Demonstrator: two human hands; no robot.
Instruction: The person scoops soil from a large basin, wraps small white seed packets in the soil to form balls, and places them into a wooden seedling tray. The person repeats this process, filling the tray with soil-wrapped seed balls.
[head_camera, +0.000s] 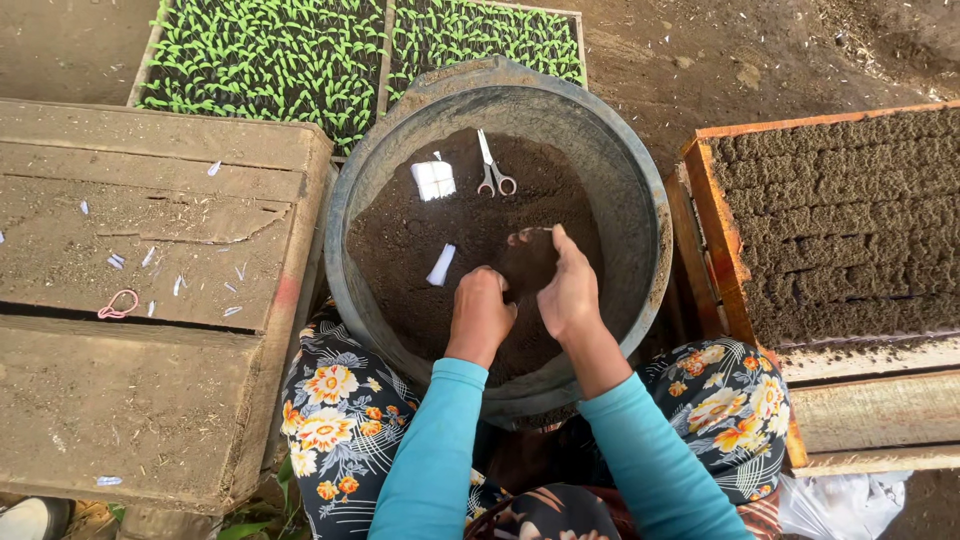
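A large grey basin holds dark soil and sits between my knees. My left hand is curled into a fist, knuckles pressed into the soil near the middle. My right hand reaches beside it, fingers closed around a small thin object at its tip; what it is cannot be made out. A white paper slip lies on the soil just left of my left hand. Farther back rest a folded white packet and small scissors.
A weathered wooden box stands at left, strewn with paper scraps and a pink rubber band. A wooden tray of packed soil is at right. Green seedling trays lie behind the basin.
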